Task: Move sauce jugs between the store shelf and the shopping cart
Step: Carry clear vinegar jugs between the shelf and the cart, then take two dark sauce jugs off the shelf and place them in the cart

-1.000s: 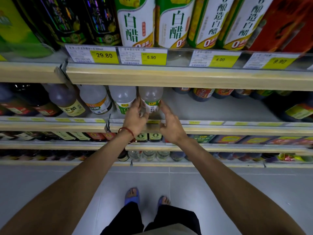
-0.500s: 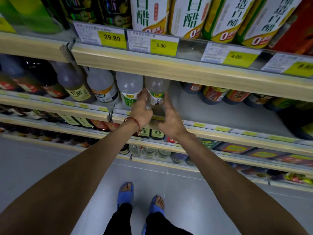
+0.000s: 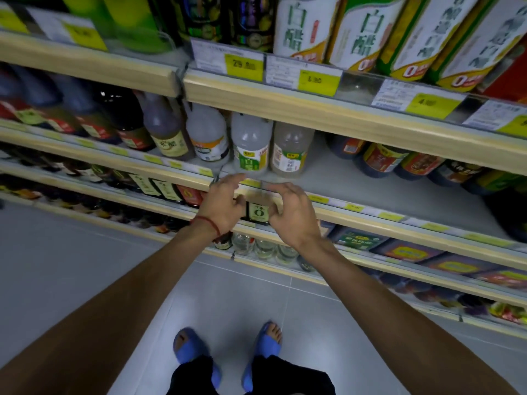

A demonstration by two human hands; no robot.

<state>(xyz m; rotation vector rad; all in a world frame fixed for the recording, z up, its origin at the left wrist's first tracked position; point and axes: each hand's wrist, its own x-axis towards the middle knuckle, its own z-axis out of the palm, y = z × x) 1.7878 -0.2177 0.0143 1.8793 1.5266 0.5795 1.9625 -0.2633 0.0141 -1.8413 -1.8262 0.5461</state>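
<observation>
A clear vinegar jug with a pale label (image 3: 289,151) stands on the second shelf (image 3: 370,186), just right of a matching jug with a green label (image 3: 250,146). My left hand (image 3: 224,203), with a red cord at the wrist, and my right hand (image 3: 291,212) hover side by side in front of the shelf edge, below the jugs. Both hands hold nothing, and their fingers are relaxed and a little spread. Neither touches a jug. No shopping cart is in view.
Large white vinegar jugs (image 3: 305,24) fill the top shelf above yellow price tags (image 3: 243,67). Dark sauce bottles (image 3: 379,158) stand right of a bare stretch of the second shelf. Lower shelves hold more bottles. Grey floor tiles and my blue sandals (image 3: 196,349) are below.
Both hands have let go of the pale-label jug and drawn back down from it. The jug stays on the shelf. The view has swung to the left.
</observation>
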